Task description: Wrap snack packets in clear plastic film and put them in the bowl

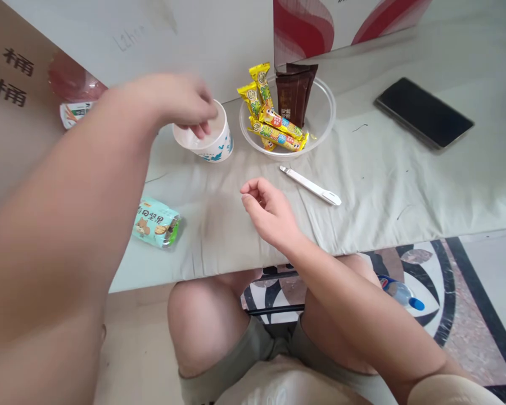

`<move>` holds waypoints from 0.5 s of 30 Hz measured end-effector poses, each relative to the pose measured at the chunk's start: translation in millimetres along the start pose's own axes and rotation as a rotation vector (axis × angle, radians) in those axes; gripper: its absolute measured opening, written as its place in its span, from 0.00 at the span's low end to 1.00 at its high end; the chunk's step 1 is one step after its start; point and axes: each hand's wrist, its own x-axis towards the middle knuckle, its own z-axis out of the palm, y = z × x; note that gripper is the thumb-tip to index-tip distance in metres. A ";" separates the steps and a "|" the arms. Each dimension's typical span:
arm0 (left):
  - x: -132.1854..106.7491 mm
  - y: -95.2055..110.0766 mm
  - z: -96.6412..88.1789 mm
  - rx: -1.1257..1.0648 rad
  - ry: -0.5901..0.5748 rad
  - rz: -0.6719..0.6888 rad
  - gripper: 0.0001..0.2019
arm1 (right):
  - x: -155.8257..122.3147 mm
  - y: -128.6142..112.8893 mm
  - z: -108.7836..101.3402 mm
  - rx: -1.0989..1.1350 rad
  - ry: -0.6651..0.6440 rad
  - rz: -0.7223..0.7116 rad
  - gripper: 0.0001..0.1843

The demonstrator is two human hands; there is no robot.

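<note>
My left hand (189,104) reaches over the mouth of a white paper tub (219,147) with blue print, its fingers pointing down at the opening. Motion smears those fingers, and whether anything is between them I cannot make out. Above the cloth, my right hand (270,211) is loosely curled with a small gap between thumb and fingers, and nothing shows in it. Nearest to it lies a white slim cutter-like tool (311,185). A clear plastic bowl (329,115) behind holds several yellow snack packets (278,135) and brown packets (293,95).
A mint-green snack pack (156,223) lies at the left near the table edge. On the right is a black phone (424,112). White-and-red boxes (227,45) stand along the back. A bottle with a blue cap (400,292) is on the floor below.
</note>
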 end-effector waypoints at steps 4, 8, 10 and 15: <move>-74.6 -39.5 -10.6 -0.098 0.458 0.124 0.10 | -0.3 -0.9 -1.3 0.011 -0.002 -0.011 0.07; -131.8 -128.8 23.6 -0.101 0.623 -0.261 0.05 | -5.3 -2.8 -6.3 -0.017 0.026 -0.049 0.05; -151.1 -163.6 44.7 -0.053 0.358 -0.448 0.15 | -9.1 -2.3 -10.0 -0.057 0.041 -0.085 0.05; -179.3 -176.3 76.3 -0.171 0.103 -0.333 0.32 | -19.8 4.4 -20.3 -0.218 0.065 -0.159 0.03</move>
